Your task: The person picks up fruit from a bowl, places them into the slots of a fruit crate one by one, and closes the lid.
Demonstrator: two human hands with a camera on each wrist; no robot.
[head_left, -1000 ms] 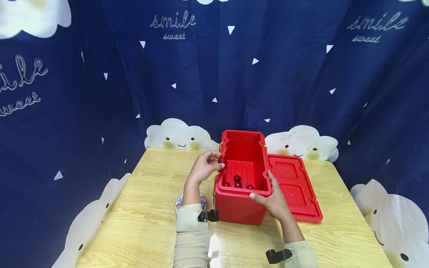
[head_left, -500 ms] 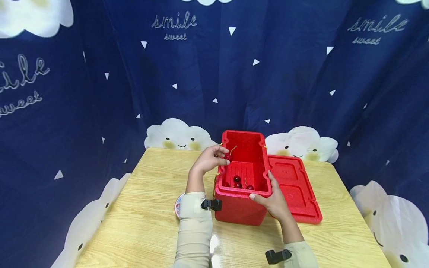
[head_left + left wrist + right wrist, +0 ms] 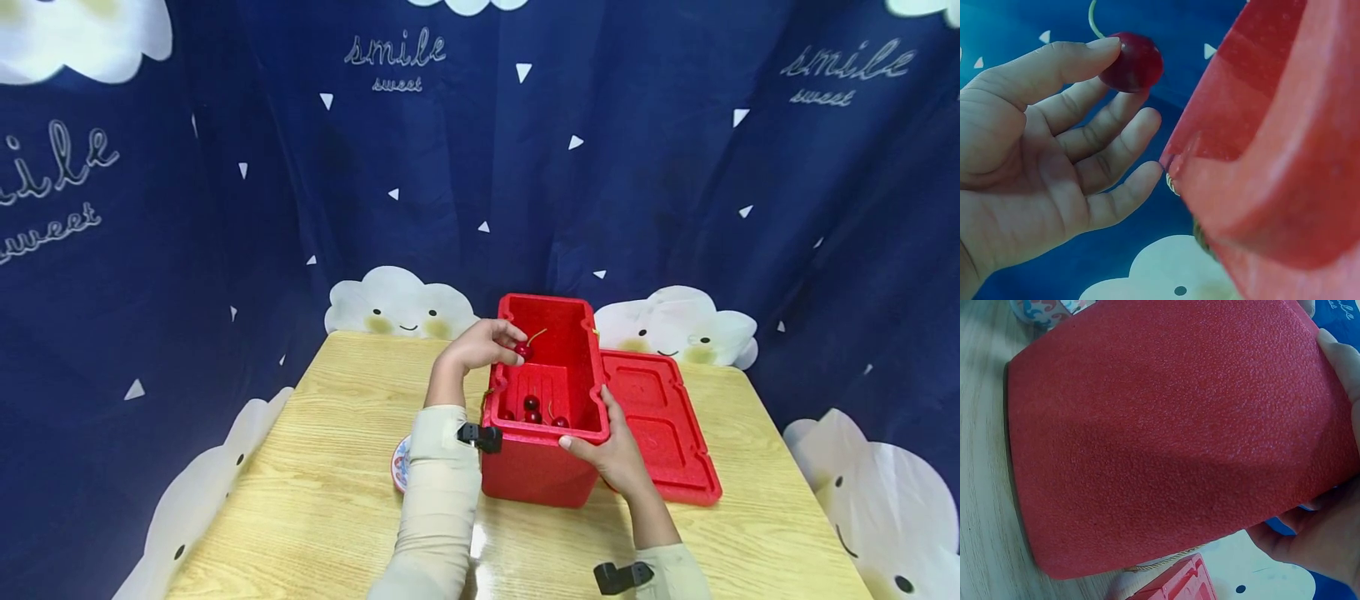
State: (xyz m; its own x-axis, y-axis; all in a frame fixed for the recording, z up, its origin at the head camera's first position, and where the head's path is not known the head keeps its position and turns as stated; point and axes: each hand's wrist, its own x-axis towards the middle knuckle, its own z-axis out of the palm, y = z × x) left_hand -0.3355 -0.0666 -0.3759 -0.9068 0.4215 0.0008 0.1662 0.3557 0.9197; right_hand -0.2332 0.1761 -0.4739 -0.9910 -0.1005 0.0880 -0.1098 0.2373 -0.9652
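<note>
Between thumb and fingertips my left hand (image 3: 480,346) pinches a dark red cherry (image 3: 523,350) with a green stem, over the left side of an open red foam box (image 3: 536,479). The left wrist view shows the same cherry (image 3: 1138,62) between the thumb and the fingers, while the other fingers stay loosely bent beside the box rim (image 3: 1260,212). My right hand (image 3: 618,454) grips the box's near right corner, thumb on the front and fingers along the right side. Several loose cherries (image 3: 532,403) lie on the box floor near its front wall.
A red lid (image 3: 660,425) lies flat on the wooden table (image 3: 322,467), right of the box. A round patterned container (image 3: 401,462) stands to the left, partly hidden by my left sleeve. A blue curtain (image 3: 480,167) with clouds hangs behind.
My left hand has carried the cherry from the box's left rim rightward and slightly farther away, over the opening. My right hand keeps its hold on the corner.
</note>
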